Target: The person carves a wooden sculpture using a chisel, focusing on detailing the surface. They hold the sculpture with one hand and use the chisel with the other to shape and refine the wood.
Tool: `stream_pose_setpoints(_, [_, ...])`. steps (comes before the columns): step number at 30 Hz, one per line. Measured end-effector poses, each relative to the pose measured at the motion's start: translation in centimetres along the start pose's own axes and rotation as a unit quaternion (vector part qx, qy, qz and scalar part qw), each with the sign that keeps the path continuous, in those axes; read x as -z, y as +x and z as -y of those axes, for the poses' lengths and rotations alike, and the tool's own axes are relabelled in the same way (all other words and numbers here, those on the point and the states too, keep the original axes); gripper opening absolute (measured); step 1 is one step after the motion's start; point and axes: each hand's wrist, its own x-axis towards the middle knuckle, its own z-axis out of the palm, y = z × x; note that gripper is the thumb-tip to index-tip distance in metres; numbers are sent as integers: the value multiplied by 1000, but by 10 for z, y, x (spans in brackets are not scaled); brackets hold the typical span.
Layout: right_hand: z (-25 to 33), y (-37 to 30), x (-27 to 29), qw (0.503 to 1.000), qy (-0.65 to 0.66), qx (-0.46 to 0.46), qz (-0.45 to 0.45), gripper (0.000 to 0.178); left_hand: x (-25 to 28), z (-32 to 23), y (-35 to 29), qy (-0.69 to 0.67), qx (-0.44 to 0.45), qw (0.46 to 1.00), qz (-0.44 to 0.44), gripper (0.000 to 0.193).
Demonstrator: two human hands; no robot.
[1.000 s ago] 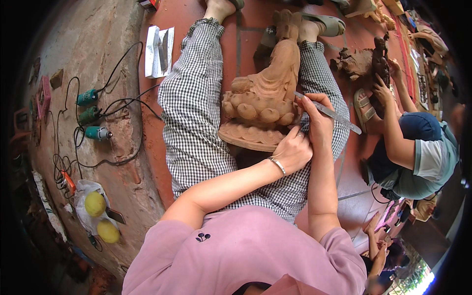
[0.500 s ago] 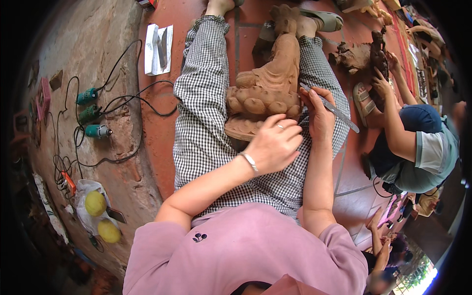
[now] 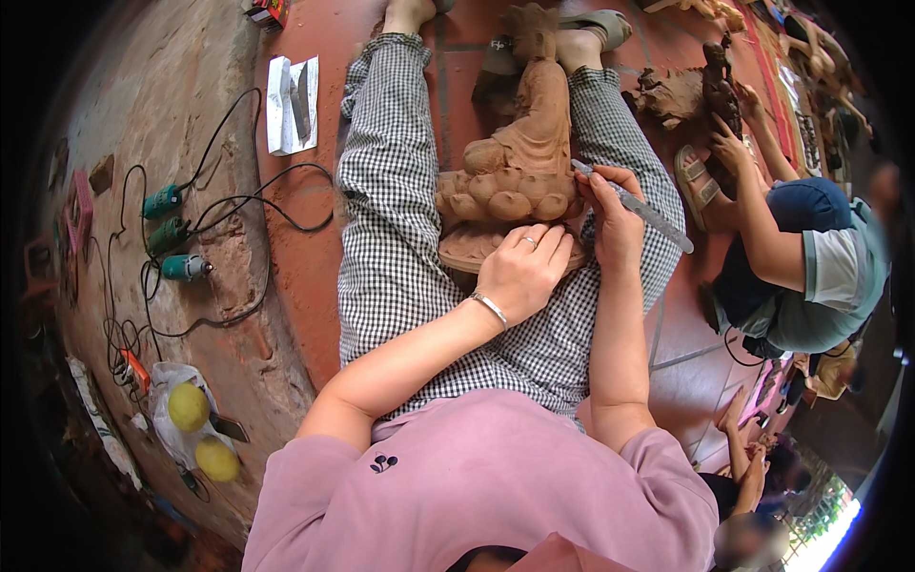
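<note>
Statue (image 3: 539,129), brown, carved: between the person's legs, head end away from the torso. Right hand (image 3: 615,212), right of the statue: closed narrowly on a grey file (image 3: 660,225), whose far tip meets the statue's outline, contact unclear. Left hand (image 3: 522,275): fingers nearly together over the statue's base (image 3: 465,248), partly covering it; thumb hidden, grip cannot be told. Well left of the statue: clear bag (image 3: 160,400), two yellow fruits (image 3: 189,408), inside or on top unclear; white wrapper (image 3: 277,107), dark blade (image 3: 302,103) upon it.
</note>
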Motion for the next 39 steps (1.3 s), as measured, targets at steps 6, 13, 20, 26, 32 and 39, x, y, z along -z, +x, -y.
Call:
stream_pose_setpoints(6, [-11, -5, -17, 995, -32, 59, -71, 13, 21, 7, 5, -168, 31, 982, -83, 33])
stream_pose_setpoints(13, [-22, 1, -12, 980, -94, 117, -127, 10, 6, 123, 14, -237, 281, 911, -186, 38])
stream_pose_setpoints(20, [-34, 16, -2, 988, -38, 67, -130, 13, -31, 171, 9, -485, 392, 778, 74, 68])
stream_pose_setpoints(26, [-41, 25, 19, 992, 1, 26, -126, 13, 7, 110, 17, -344, 307, 886, 37, 55])
stream_pose_setpoints(32, [-35, 20, 26, 995, -20, -9, -101, 15, 9, 74, -2, -301, 311, 901, -36, 50])
stream_pose_setpoints(39, [13, -1, 1, 936, -278, 207, -67, 51, 4, 93, -18, -290, 246, 921, -90, 48])
